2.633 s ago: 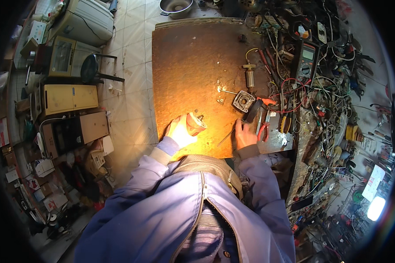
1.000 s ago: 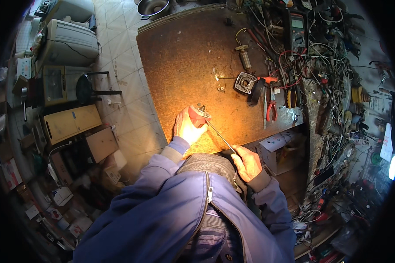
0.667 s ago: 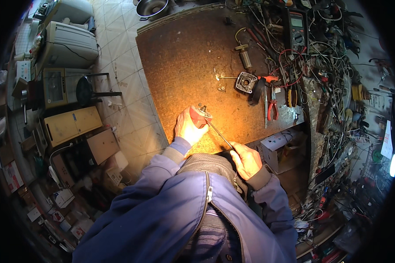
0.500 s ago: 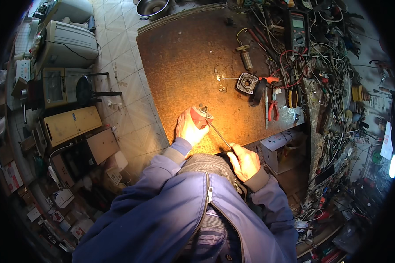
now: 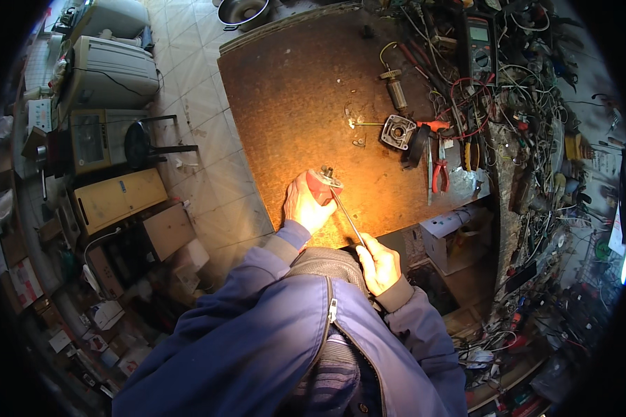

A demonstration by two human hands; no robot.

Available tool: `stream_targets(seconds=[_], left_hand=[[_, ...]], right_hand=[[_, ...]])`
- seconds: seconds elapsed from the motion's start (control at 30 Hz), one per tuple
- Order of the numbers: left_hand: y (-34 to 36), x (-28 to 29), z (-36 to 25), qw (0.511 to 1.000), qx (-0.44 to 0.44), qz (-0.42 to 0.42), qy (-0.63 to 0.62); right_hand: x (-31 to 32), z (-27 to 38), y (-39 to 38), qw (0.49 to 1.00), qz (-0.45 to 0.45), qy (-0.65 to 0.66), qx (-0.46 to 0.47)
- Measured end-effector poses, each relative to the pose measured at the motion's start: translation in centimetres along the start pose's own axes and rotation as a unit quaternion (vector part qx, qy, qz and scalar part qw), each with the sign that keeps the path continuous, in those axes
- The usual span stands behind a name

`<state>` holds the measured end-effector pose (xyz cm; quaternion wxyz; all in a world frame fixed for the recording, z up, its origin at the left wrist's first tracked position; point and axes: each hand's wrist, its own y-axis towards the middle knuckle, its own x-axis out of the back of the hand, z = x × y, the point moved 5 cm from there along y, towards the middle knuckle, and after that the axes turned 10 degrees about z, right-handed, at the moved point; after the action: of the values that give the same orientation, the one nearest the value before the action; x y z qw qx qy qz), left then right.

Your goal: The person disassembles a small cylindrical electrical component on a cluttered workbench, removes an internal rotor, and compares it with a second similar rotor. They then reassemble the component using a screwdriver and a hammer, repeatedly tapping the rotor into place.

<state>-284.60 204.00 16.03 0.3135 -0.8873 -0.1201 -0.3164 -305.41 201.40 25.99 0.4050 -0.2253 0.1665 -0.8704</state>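
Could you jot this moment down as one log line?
left hand: holds red part | right hand: holds thin rod, tip at red part | table: red pliers

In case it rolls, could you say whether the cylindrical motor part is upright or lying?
Lying: the motor part stretches lengthwise along the bench.

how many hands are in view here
2: the left hand, around the red part, and the right hand, holding the slim tool that reaches to that part. No other hand shows.
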Motion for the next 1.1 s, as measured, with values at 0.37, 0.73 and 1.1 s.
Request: stream_targets(seconds=[0.37,0.73,1.1], left_hand=[[0.2,0.2,-0.4,0.999,-0.041,-0.028,0.007],[0.3,0.6,-1.2,1.000,-0.018,-0.018,0.005],[0.2,1.1,-1.0,1.000,0.027,0.006,-0.009]], right_hand=[[0.8,2.1,0.6,0.990,-0.050,-0.120,0.047],[4.5,-3.3,6.5,0.903,-0.148,-0.372,0.158],[3.2,5.1,14.9,0.899,0.119,-0.301,0.295]])
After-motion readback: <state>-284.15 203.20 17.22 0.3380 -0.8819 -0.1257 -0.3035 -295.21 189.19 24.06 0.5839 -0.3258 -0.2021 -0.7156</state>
